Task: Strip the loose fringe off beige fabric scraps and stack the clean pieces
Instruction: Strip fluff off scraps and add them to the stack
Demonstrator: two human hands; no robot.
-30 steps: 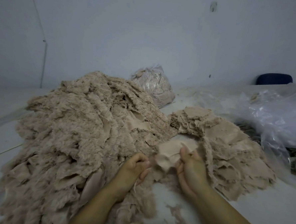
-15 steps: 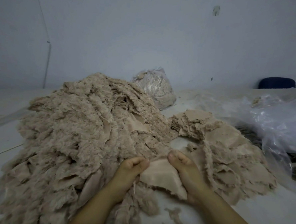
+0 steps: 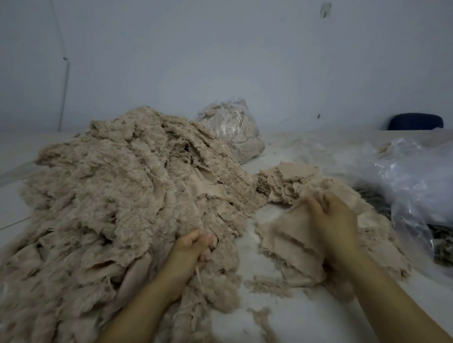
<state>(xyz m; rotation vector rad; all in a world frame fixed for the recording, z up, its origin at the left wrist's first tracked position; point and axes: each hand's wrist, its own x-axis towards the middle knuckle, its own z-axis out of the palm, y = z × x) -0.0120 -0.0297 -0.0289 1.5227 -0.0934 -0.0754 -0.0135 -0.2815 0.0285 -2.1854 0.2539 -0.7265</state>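
We log: left hand (image 3: 191, 244) clenched on fringe (image 3: 209, 252) beside the scrap heap (image 3: 112, 191); right hand (image 3: 334, 217) grip grasping a fabric piece (image 3: 293, 236) over the stack (image 3: 375, 228), tabletop's (image 3: 316, 330) right side.

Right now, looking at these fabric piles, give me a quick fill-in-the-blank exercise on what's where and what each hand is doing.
1. The right hand holds a smooth beige fabric piece over the ____ pile of scraps.
2. The left hand grips frayed fringe at the edge of the ____ heap.
3. Behind the heaps stands a scrap-filled clear ____ bag.
4. A dark blue chair back shows at the far ____.

Missing: smaller; larger; plastic; right
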